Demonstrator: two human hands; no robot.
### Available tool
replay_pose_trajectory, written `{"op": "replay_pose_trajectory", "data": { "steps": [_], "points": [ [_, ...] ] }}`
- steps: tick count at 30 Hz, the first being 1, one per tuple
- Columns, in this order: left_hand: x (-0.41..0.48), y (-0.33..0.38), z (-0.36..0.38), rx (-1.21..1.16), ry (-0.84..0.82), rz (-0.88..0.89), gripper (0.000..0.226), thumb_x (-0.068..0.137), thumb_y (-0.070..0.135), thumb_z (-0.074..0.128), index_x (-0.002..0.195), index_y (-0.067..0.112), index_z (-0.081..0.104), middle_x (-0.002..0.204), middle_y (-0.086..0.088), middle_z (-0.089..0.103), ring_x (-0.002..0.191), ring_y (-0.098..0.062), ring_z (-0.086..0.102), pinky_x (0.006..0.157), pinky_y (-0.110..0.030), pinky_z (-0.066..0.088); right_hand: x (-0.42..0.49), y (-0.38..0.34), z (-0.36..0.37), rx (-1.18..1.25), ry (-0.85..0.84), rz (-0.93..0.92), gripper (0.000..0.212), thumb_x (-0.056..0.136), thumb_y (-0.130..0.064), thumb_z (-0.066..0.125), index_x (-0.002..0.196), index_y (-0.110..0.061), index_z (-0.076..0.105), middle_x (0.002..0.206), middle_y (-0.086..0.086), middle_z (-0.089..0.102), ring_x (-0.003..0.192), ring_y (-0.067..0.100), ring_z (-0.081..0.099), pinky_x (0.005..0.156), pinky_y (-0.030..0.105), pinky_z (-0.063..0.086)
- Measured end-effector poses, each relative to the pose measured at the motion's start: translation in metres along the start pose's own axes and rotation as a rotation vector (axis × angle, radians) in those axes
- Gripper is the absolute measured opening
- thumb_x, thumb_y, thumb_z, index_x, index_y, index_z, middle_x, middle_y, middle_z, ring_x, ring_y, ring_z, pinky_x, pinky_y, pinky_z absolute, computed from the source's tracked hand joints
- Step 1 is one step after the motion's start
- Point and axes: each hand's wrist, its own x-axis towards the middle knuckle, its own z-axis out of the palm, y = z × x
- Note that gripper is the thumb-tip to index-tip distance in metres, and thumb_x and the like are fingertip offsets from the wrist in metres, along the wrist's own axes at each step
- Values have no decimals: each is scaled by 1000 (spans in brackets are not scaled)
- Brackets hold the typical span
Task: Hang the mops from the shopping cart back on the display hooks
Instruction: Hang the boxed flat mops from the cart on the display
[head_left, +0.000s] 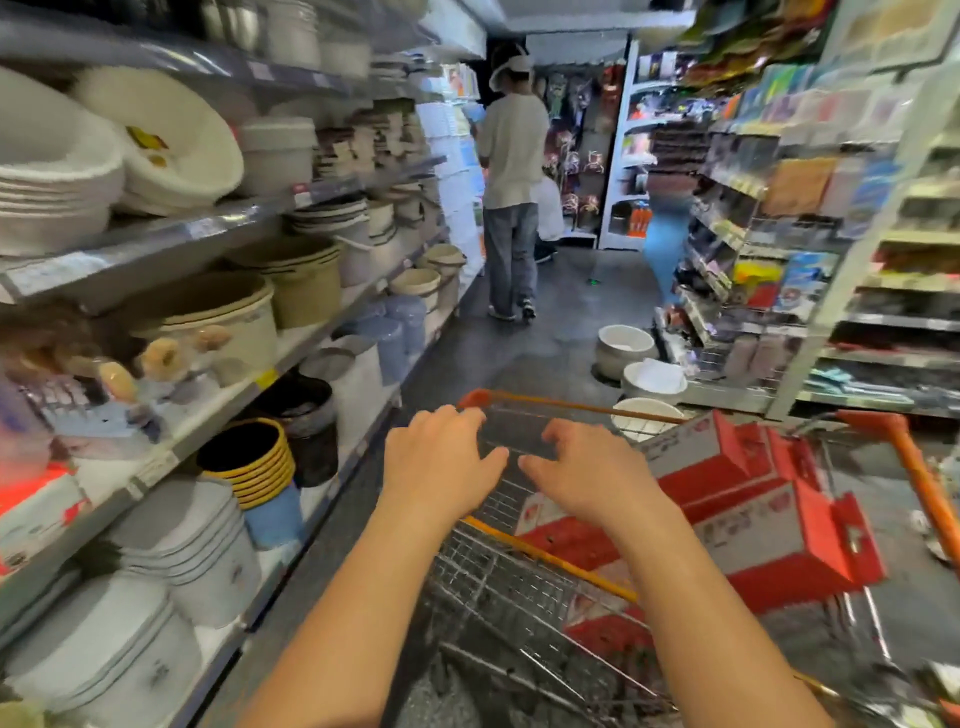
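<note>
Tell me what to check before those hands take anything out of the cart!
1. Mops in the cart: cannot tell; only red boxes show.
2. Hands free: ok; left hand and right hand hover over the cart, holding nothing.
3. Display hooks in sight: not ok; the nearby shelf holds buckets.
4. Aisle ahead free: not ok; a person stands there, and white basins sit on the floor.

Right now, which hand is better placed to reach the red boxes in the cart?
Probably the right hand: it hovers beside the red boxes, while the left hand is over the bare wire of the cart, farther from them.
</note>
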Motion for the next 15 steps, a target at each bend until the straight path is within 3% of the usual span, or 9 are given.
{"op": "replay_pose_trajectory", "data": {
  "steps": [4,8,12,15],
  "points": [
    [11,69,23,-17,-75,118,52,92,53,48,135,25,48,128,-2,57,123,-27,49,96,-42,44,-20,70,-19,12,20,115,43,90,-50,48,125,-26,54,122,3,62,111,26,58,86,35,49],
    [22,128,40,-8,-122,233,52,92,52,48,136,24,48,135,-2,53,127,-27,47,99,-43,41,-40,125,-31,10,74,246,42,92,-47,48,120,-15,55,122,8,61,112,30,56,86,36,47],
    [30,176,59,-24,-168,339,47,92,51,47,132,26,51,131,-2,56,124,-27,49,97,-41,41,-53,167,-34,16,109,358,37,91,-48,49,112,-18,56,117,5,62,107,27,58,79,34,45],
    [39,209,76,-68,-203,421,44,91,51,48,128,28,55,127,-2,59,122,-25,51,96,-39,41,-58,195,-35,36,139,460,41,92,-50,47,119,-20,55,121,2,62,111,25,57,87,36,48]
  ]
}}
